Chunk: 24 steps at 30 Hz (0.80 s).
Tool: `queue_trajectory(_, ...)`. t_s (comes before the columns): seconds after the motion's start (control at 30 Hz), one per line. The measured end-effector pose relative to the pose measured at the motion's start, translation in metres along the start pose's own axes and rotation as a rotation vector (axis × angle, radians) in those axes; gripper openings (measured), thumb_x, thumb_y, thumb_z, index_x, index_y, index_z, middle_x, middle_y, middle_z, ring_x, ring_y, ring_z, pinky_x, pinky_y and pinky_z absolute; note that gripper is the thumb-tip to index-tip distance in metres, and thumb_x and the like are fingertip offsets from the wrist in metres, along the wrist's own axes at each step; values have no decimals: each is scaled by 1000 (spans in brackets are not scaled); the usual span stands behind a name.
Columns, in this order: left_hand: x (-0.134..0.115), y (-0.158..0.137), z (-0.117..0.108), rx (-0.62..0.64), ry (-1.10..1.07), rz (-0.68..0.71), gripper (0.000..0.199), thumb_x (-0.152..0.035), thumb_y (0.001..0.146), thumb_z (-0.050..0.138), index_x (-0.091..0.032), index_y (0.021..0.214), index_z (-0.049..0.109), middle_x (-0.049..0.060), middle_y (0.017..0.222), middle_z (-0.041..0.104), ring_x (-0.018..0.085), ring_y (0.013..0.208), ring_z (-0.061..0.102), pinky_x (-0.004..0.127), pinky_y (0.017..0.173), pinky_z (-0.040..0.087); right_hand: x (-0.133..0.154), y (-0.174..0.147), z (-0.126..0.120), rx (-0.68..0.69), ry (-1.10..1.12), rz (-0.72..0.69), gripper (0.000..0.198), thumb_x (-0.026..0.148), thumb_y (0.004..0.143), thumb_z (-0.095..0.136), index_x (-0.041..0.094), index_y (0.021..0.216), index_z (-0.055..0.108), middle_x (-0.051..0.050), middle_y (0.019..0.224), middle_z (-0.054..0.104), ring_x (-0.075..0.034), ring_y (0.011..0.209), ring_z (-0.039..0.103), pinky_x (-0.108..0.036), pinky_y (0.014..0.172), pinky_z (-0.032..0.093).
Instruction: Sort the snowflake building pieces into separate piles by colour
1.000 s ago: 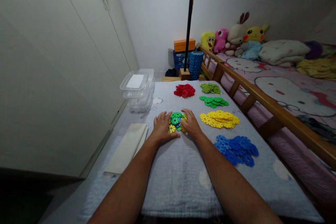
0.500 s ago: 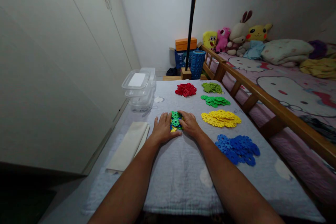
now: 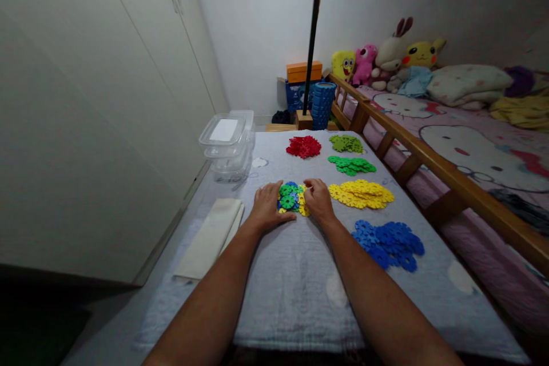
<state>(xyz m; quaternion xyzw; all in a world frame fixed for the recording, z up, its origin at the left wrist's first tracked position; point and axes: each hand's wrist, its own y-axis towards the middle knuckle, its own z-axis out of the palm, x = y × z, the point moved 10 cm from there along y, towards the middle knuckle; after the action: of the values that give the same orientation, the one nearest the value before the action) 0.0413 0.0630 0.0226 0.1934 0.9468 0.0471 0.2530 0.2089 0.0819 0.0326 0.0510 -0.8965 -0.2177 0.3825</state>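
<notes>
A small mixed pile of green, blue and yellow snowflake discs lies mid-table between my hands. My left hand rests along the pile's left side, with its fingers stretched and the thumb spread across the near edge. At the right edge, my right hand has its fingers curled beside yellow discs; anything inside them is hidden. Sorted heaps lie beyond and to the right: red discs, olive-green discs, green discs, yellow discs and blue discs.
Stacked clear plastic containers stand at the table's back left. A folded cream cloth lies left of my left arm. The bed's wooden rail runs along the right side, and a black pole rises behind the table.
My right hand has shifted slightly right and its fingers have curled in. More of the mixed pile shows now, with yellow discs at its right. The left hand stays about where it was.
</notes>
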Motion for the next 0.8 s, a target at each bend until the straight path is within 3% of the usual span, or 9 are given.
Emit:
queue_trajectory(0.17, 13, -5, -9, 33, 71, -88, 107, -63, 57, 84, -22, 146, 41, 16, 148, 46, 38, 135, 43, 51, 111, 35, 4, -3, -5, 65, -171, 78, 25, 14, 80, 47, 17, 90, 70, -10, 93, 68, -21, 87, 60, -30, 81, 44)
queue_trajectory(0.3, 15, -6, -12, 107, 81, -82, 101, -57, 57, 86, -19, 142, 47, 16, 142, 50, 36, 131, 47, 46, 110, 39, 0, -4, -4, 236, -240, 179, 23, 23, 87, 49, 19, 91, 71, -7, 86, 71, -18, 78, 60, -27, 69, 39)
queue_trajectory(0.47, 10, -9, -14, 173, 23, -91, 89, -49, 62, 85, -24, 140, 49, 11, 136, 52, 29, 119, 59, 37, 100, 49, 7, -4, 4, 450, -193, 84, 22, 34, 86, 59, 18, 96, 70, -4, 84, 67, -16, 75, 58, -26, 65, 37)
queue_trajectory(0.63, 4, -10, -14, 127, -16, -85, 76, -42, 67, 82, -25, 135, 54, 8, 129, 55, 27, 112, 63, 36, 96, 51, 8, -8, 9, 446, -196, -15, 26, 35, 76, 70, 21, 97, 68, -3, 89, 62, -17, 78, 57, -26, 65, 38)
queue_trajectory(0.8, 4, -7, -13, 46, -52, -43, 70, -39, 68, 82, -25, 132, 56, 7, 123, 58, 26, 111, 63, 36, 96, 51, 3, -7, 8, 374, -161, -11, 25, 32, 75, 70, 22, 98, 67, -1, 89, 60, -16, 77, 56, -27, 67, 40)
